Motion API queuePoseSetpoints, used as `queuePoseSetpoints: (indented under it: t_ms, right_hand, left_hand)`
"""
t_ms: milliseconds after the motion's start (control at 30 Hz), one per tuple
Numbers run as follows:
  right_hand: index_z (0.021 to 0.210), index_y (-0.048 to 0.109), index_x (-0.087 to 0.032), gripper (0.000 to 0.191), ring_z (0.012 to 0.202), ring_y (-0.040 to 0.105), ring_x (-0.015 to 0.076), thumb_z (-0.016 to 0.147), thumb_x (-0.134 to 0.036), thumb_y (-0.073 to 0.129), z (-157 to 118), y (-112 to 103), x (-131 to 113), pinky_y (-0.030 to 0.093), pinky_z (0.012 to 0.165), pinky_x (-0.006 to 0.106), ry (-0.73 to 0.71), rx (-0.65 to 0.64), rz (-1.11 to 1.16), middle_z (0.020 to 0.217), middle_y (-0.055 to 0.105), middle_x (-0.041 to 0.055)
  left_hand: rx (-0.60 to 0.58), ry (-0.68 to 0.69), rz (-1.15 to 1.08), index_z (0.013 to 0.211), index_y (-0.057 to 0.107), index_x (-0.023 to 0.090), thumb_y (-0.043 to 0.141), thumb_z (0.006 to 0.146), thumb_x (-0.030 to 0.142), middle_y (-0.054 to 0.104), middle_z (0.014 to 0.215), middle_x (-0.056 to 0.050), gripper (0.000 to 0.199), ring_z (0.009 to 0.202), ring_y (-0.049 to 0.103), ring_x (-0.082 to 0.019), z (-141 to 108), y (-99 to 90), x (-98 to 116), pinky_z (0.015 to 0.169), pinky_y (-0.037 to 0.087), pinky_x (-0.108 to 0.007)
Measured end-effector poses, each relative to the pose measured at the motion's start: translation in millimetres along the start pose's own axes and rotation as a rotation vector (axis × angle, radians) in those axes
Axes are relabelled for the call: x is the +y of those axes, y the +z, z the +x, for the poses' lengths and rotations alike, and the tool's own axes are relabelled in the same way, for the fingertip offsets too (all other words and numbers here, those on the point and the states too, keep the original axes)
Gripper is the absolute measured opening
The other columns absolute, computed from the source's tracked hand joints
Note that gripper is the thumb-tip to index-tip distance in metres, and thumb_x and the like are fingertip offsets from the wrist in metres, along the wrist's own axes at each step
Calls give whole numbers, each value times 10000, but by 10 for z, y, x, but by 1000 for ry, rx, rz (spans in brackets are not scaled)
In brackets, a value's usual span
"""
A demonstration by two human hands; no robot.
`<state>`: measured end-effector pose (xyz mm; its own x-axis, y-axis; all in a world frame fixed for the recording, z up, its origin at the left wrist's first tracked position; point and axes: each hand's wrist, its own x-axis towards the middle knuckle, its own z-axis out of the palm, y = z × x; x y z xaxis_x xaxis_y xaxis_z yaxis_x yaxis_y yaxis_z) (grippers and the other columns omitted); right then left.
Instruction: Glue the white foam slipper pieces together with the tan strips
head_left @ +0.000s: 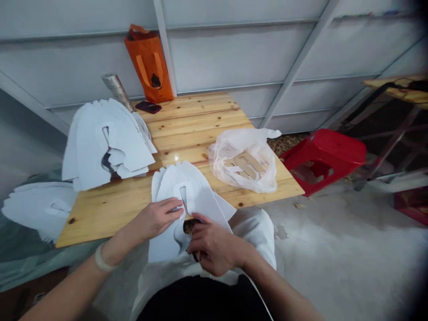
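We've got the L hand [155, 219] and R hand [214, 249] at the near edge of the pine tbl [197, 118], lower centre of frame, both on a small stack of white cut sheets [187, 191]. The stack sits partly on the tbl edge & partly over our lap. L fingers [169, 210] lie close together on top, next to the narrow slot in the sheets; can't tell if the thumb grips underneath. R fingers [203, 236] curl narrow round the sheet edge, pinching it. A brown piece [190, 226] shows between the hands, mostly hidden, too blurry to ID. Pale bracelet [102, 259] on L wrist.

Bigger pile of white cut sheets [107, 145] at upper left of tbl, another pile [40, 207] further left, off the tbl. Clear plastic bag [244, 160] w/ tan strips inside, right side of tbl. Phone [148, 107], silver roll [117, 91] & orange bag [149, 64] at far edge. Red plastic stool [324, 156] just right of tbl.
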<state>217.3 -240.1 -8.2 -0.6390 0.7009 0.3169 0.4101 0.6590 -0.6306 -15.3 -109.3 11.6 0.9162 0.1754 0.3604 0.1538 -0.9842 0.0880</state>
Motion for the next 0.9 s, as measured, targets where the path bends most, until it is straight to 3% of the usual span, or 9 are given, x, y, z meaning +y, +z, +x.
queuePoseSetpoints:
  t_ms: [67, 133, 267, 367, 567, 733, 900]
  right_hand:
    - [784, 742, -236, 73, 845, 667, 207, 823, -258, 685, -7, -3, 13, 169, 1304, 518, -8, -19, 20, 669, 686, -16]
    - [744, 747, -233, 185, 840, 678, 181, 904, -323, 729, -10, -13, 34, 143, 1312, 497, -7, -36, 64, 665, 693, -30]
    - [781, 751, -223, 192, 805, 685, 147, 954, -237, 667, -15, -33, 72, 178, 1310, 466, 10, 3, 157, 712, 718, -42]
    - [797, 742, -223, 202, 798, 694, 147, 957, -219, 620, -16, -36, 81, 224, 1300, 474, 16, 48, 190, 740, 729, -34]
    - [788, 728, -224, 230, 817, 706, 149, 970, -227, 588, -5, -48, 67, 241, 1296, 464, 1, 81, 215, 754, 732, -30]
    - [819, 738, -212, 198, 791, 701, 136, 966, -220, 605, -8, -54, 58, 262, 1294, 461, 36, 99, 207, 776, 734, -29]
    - [826, 722, -199, 201, 769, 693, 135, 977, -209, 590, 5, -46, 43, 330, 1267, 460, 54, 166, 213, 782, 729, -17]
  left_hand:
    - [23, -25, -18, 1132, 717, 168, 512, 1042, 141, 745, 1186, -107, 225, 1158, 715, -224, -18, 23, 13, 920, 645, -324]
    - [56, -66, -49, 1140, 721, 170, 523, 1032, 123, 747, 1209, -104, 231, 1175, 714, -217, -56, 60, 27, 948, 641, -327]
    - [127, -117, -108, 1179, 724, 172, 532, 1018, 90, 755, 1239, -105, 263, 1192, 716, -201, -130, 90, 55, 1003, 633, -336]
    - [122, -18, -106, 1274, 690, 174, 578, 1020, 131, 760, 1248, -111, 281, 1179, 725, -205, -149, 14, 43, 1022, 636, -359]
    - [-54, 284, 45, 1487, 543, 146, 488, 1026, 36, 745, 1305, -135, 477, 1259, 693, -219, -141, -105, -162, 1064, 617, -363]
    - [29, 462, 77, 1489, 535, 116, 471, 1028, 48, 767, 1233, -167, 470, 1226, 712, -243, -146, 45, -350, 1030, 634, -372]
    - [47, 481, 41, 1525, 486, 105, 466, 1035, 53, 771, 1210, -179, 493, 1227, 711, -241, -152, 115, -403, 1054, 615, -369]
